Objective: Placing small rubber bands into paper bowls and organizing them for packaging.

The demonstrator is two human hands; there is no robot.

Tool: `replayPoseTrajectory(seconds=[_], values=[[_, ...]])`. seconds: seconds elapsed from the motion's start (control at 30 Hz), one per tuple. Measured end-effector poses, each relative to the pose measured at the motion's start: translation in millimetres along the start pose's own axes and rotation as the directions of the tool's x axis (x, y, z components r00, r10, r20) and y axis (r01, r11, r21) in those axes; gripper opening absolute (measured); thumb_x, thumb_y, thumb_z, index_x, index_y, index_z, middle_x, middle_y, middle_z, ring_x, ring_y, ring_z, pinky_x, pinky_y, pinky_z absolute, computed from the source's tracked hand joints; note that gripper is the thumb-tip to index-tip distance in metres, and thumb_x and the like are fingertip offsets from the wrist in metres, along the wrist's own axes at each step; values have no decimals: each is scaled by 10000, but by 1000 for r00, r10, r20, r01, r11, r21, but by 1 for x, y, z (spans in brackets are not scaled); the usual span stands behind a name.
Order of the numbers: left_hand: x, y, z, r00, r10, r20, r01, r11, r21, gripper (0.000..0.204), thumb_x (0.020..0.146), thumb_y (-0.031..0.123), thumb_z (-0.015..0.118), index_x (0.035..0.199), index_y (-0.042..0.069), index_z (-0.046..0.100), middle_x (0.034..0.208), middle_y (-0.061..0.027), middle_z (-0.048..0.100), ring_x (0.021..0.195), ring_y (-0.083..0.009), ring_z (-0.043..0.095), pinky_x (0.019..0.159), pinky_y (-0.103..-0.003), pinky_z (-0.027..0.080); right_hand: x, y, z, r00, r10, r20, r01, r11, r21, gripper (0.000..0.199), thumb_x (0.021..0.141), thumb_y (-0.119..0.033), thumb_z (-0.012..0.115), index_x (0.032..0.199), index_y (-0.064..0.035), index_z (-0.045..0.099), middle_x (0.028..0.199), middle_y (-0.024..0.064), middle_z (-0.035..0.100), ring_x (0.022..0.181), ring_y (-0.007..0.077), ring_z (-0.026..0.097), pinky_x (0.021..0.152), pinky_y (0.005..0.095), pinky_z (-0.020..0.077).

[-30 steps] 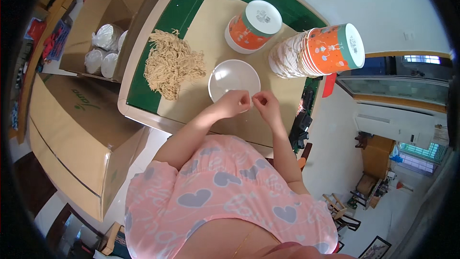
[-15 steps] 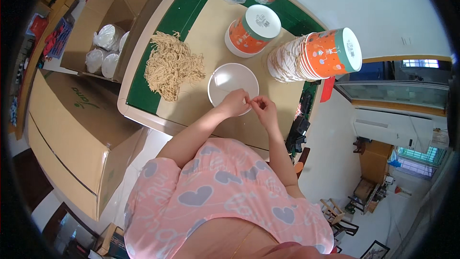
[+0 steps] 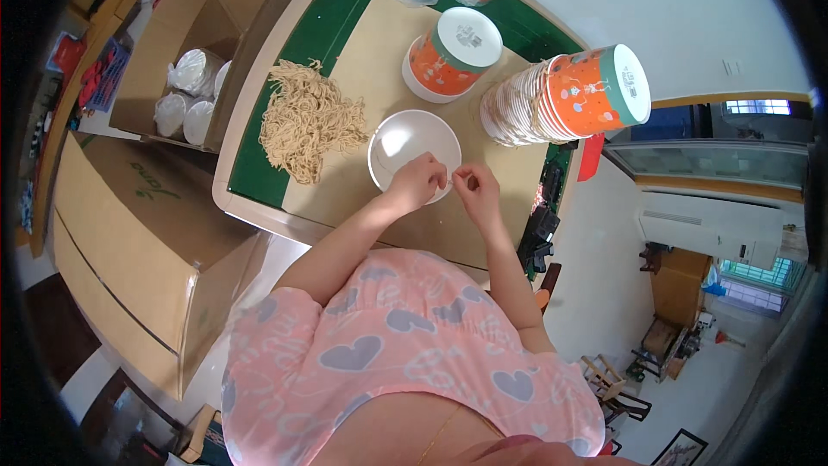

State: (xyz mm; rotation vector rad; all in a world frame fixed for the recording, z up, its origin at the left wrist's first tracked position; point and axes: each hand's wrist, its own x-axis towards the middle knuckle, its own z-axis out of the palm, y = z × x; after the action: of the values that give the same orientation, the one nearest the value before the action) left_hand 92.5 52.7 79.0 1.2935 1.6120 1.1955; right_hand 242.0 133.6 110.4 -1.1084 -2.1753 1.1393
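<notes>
A white bowl (image 3: 405,145) stands open on the brown paper sheet (image 3: 379,61) that covers the table. My left hand (image 3: 417,181) rests over the bowl's near rim with fingers pinched together. My right hand (image 3: 476,190) sits just to its right, fingertips pinched toward the left hand. A thin strand seems to run between the two hands; it is too small to tell what it is. A heap of tan string-like fibres (image 3: 304,119) lies left of the bowl.
An orange paper cup with a white lid (image 3: 452,52) stands behind the bowl. A stack of orange cups (image 3: 569,95) lies on its side at the right. An open cardboard box (image 3: 191,61) holds white bundles; a big closed box (image 3: 129,233) sits lower left.
Both hands stay together at the bowl's near rim, with only small finger movements. Nothing else has moved.
</notes>
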Motion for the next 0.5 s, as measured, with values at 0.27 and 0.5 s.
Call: replayPoseTrajectory(seconds=[0.27, 0.5], values=[[-4, 16, -4, 979, 141, -146, -92, 950, 300, 133, 777, 93, 581, 801, 154, 697, 859, -71, 550, 790, -251, 579, 698, -373, 480, 17, 24, 3, 996, 4, 91, -5, 1000, 12, 85, 772, -109, 658, 815, -48, 616, 751, 21, 530, 591, 88, 487, 532, 228, 387], [-2, 17, -6, 994, 69, -81, -46, 965, 257, 89, 767, 150, 610, 833, 120, 662, 838, -71, 558, 763, -272, 585, 667, -377, 478, 19, 27, 2, 982, 105, 160, -132, 977, 169, 89, 794, -116, 651, 821, -36, 622, 756, 19, 542, 632, 82, 504, 581, 219, 412]])
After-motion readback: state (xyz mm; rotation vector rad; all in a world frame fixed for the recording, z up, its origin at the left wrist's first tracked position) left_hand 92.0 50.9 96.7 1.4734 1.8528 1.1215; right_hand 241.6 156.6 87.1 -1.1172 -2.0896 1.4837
